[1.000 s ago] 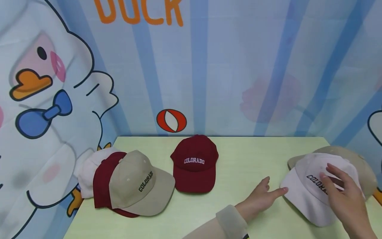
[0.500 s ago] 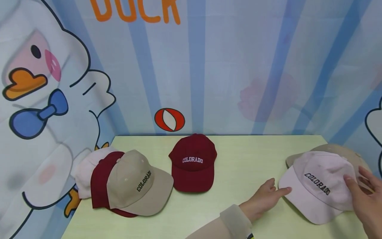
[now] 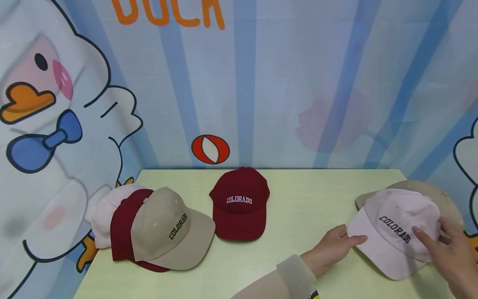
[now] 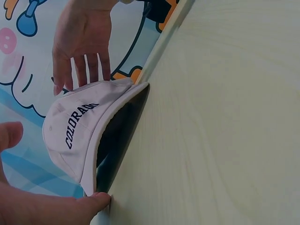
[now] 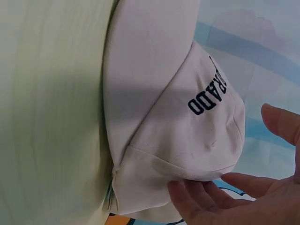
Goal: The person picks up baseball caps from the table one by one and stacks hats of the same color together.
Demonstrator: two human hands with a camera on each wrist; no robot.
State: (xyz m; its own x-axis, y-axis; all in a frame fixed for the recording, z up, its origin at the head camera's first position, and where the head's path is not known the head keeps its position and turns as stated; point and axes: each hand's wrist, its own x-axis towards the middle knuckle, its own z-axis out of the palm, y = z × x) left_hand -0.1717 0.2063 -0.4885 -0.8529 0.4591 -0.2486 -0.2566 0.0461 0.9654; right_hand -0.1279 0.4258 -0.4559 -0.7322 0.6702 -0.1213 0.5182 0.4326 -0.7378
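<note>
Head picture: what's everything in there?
Red caps: 2, maroon, middle, left pile
Tan caps: 2, beige, both piles
Pale caps: 2, pinkish white, both piles
Table: 1, pale green, under caps
Backdrop: 1, blue, behind table
Duck: 1, white, backdrop left
Letters: 4, orange, backdrop top
Ball: 1, red-white, above table
Blob: 1, pink, backdrop right
Sleeve: 1, beige, left arm
Left hand: 1, bare, at right pale cap's brim
Right hand: 1, bare, at same cap's crown

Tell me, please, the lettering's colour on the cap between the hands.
Near-black lettering, clearest in the left wrist view.
</note>
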